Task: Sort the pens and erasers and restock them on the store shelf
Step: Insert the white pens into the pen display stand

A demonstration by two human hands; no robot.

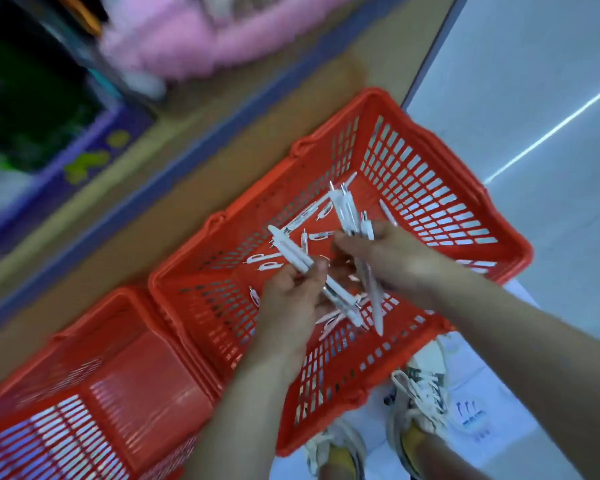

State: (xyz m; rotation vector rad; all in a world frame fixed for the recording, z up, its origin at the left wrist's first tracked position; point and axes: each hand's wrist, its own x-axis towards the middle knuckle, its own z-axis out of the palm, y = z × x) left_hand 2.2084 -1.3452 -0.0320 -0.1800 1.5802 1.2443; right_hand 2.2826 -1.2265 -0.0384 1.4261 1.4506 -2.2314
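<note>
A bundle of white pens (293, 252) is gripped in the left hand (291, 296), with the fingers curled round it. Just right of that grip, a second bundle (343, 211) is clasped in the right hand (381, 251). Beneath both grips, loose pens (264, 258) are scattered across the bottom of a red basket (430, 188). Another red basket (129, 375) is seen left of the left hand.

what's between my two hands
Head view: the white pens gripped by the left hand cross the narrow gap to the right hand; behind them, the red basket floor.
</note>
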